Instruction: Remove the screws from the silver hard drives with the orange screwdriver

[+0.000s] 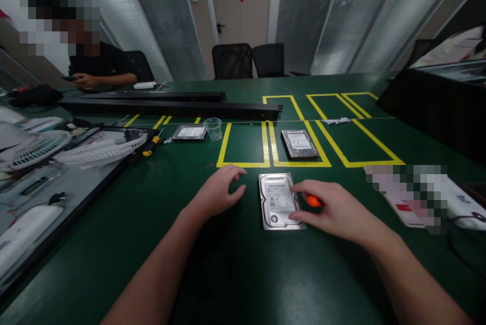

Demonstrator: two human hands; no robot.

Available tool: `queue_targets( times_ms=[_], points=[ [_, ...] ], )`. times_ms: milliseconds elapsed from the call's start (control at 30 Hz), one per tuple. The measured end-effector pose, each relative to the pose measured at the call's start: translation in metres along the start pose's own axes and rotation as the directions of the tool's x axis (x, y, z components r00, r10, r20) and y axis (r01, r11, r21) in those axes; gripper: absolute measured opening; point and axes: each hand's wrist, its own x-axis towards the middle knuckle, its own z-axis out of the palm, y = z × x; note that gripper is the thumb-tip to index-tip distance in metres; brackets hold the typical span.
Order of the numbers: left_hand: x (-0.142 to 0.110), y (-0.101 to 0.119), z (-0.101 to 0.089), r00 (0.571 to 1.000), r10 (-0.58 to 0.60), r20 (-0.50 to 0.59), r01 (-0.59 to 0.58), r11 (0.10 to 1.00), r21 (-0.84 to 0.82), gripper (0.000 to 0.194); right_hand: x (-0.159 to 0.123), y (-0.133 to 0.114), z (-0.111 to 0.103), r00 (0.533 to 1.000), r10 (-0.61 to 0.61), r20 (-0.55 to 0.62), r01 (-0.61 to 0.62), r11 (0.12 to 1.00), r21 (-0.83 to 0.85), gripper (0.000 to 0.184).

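Note:
A silver hard drive [279,198] lies label up on the green table in front of me. My right hand [330,208] is at its right edge, thumb and index finger apart, their tips over or touching the drive. In the gap between them shows a small orange thing [314,200], partly hidden; I cannot tell whether it lies on the table or touches my palm. To the left of the drive, my left hand [218,191] hovers with curved, parted fingers and holds nothing.
Yellow tape rectangles mark the table; a second hard drive [299,144] lies in one. Further left are another drive [190,132], a clear plastic cup [213,129], a yellow-black screwdriver [152,146] and white fan parts [102,150]. Long black bars [178,109] lie behind. A person sits far left.

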Motion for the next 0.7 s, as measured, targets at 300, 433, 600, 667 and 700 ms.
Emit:
queue_targets(
  times_ms=[300, 433, 600, 667, 700],
  points=[
    [-0.004, -0.026, -0.021, 0.959, -0.284, -0.021, 0.278, 0.918, 0.282, 0.018, -0.004, -0.006, 0.012, 0.953, 0.119, 0.279, -0.042, 0.962, -0.269, 0.084],
    [-0.001, -0.025, -0.014, 0.958, -0.285, 0.008, 0.272, 0.922, 0.277, 0.015, -0.003, -0.008, 0.02, 0.967, 0.056, 0.248, 0.013, 0.963, -0.268, 0.072],
    [0.002, -0.029, -0.005, 0.962, -0.272, 0.001, 0.264, 0.933, 0.243, 0.012, -0.003, -0.003, 0.026, 0.977, 0.002, 0.212, 0.051, 0.969, -0.243, 0.063],
    [0.002, -0.03, -0.004, 0.964, -0.266, 0.0, 0.258, 0.936, 0.239, 0.013, -0.002, -0.002, 0.026, 0.978, -0.007, 0.207, 0.058, 0.969, -0.24, 0.061],
    [0.002, -0.03, -0.003, 0.965, -0.262, 0.0, 0.254, 0.937, 0.241, 0.013, -0.001, -0.002, 0.026, 0.978, -0.008, 0.207, 0.06, 0.968, -0.245, 0.06]
  ],
)
